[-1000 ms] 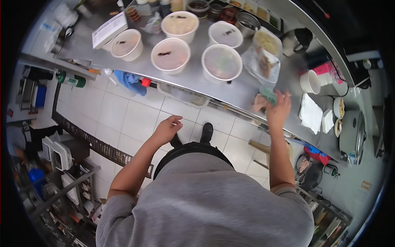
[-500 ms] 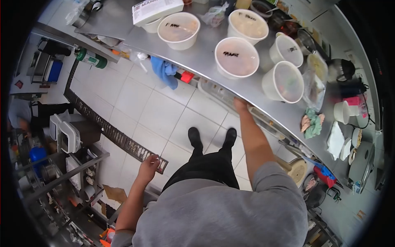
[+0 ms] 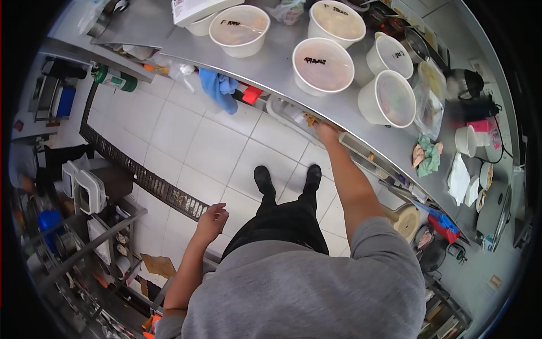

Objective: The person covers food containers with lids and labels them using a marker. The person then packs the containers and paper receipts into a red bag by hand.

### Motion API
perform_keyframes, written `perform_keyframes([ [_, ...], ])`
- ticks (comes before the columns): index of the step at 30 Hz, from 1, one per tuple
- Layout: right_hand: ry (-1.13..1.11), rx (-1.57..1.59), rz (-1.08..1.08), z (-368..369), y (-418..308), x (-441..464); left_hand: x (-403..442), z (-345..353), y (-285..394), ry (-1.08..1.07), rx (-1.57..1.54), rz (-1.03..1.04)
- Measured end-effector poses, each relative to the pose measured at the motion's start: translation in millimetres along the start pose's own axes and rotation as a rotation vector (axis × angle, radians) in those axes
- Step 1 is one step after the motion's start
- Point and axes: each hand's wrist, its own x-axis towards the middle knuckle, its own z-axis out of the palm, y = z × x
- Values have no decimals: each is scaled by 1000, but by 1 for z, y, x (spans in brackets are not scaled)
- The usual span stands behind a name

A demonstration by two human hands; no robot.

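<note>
My right hand [image 3: 326,132] reaches under the front edge of the steel counter [image 3: 265,73]. Its fingers are closed at a small golden-brown piece [image 3: 310,118], whose kind I cannot make out; the counter edge partly hides the fingertips. Around it is a clear plastic bin [image 3: 278,111] on the shelf below. My left hand [image 3: 213,221] hangs in the air over the floor by my side, fingers loosely bent and apart, with nothing visible in it. On the counter above my right hand stand lidded white tubs, among them one with black writing [image 3: 323,70] and one at the edge [image 3: 387,101].
A blue cloth [image 3: 218,90] hangs from the counter edge. Green and pink cloths [image 3: 427,155] lie at the right. A floor drain grate [image 3: 147,174] crosses the tiles. At the left are lidded bins [image 3: 90,189] and a metal rack [image 3: 107,240]. A green cylinder [image 3: 114,78] lies further off.
My right hand has come slightly out from beneath the counter, and the golden-brown piece now shows at its fingertips. The left hand has turned a little. The view has shifted slightly.
</note>
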Motion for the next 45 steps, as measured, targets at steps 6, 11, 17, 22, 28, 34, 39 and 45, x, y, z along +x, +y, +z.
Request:
perform_keyframes([
  [6, 378, -31, -265, -25, 5, -118, 2, 3, 24, -20, 34, 12],
  [11, 185, 428, -355, -106, -53, -187, 23, 38, 73, 161, -66, 437],
  [17, 124, 574, -459, -177, -94, -223, 28, 63, 153, -443, -708, 251],
  [22, 250, 617, -304, -174, -87, -240, 27, 58, 167, -459, -529, 209],
  [28, -27, 886, -177, -186, -62, -212, 26, 52, 169, -396, -454, 205],
  [34, 362, 202, -297, -131, -20, -166, 31, 32, 117, -186, -286, 315],
  [39, 212, 175, -79, -34, 1, -88, 13, 2, 72, 41, 93, 464],
  [45, 239, 290, 377, 35, 9, -38, 5, -19, 66, 110, -187, 128],
])
